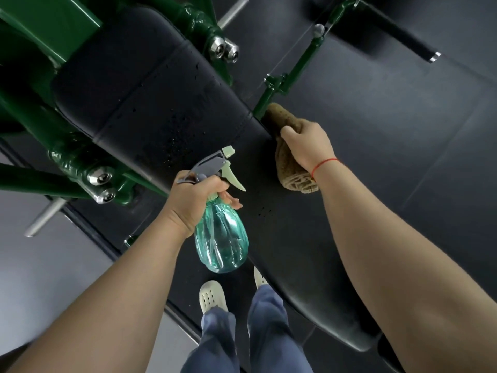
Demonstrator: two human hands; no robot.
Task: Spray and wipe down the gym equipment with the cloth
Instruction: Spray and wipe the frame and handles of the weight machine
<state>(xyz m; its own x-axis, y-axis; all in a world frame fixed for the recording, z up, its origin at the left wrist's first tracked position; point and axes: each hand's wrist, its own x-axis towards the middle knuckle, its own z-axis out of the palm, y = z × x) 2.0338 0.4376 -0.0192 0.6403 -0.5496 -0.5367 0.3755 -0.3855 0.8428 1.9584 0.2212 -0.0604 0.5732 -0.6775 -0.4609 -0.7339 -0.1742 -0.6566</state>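
While the left hand (197, 203) wraps its fingers round the neck of the probably light, slippery spray bottle (221, 240), the right hand (306, 145) clenches the soft, floppy cloth (289, 169) mid-length in curled fingers.

Top and left edges cutting off the green frame (32, 28), bench (150, 98) lower end hidden behind the right forearm (390, 251), cloth (290, 168) middle covered by the right hand (306, 146), spray bottle (220, 238) neck buried in the left hand (196, 203), one shoe (259, 277) mostly under the bench.

Glossy green-painted metal frame (32, 30), matt black padded bench (150, 84), translucent teal plastic bottle (220, 238), coarse brown cloth (287, 162).
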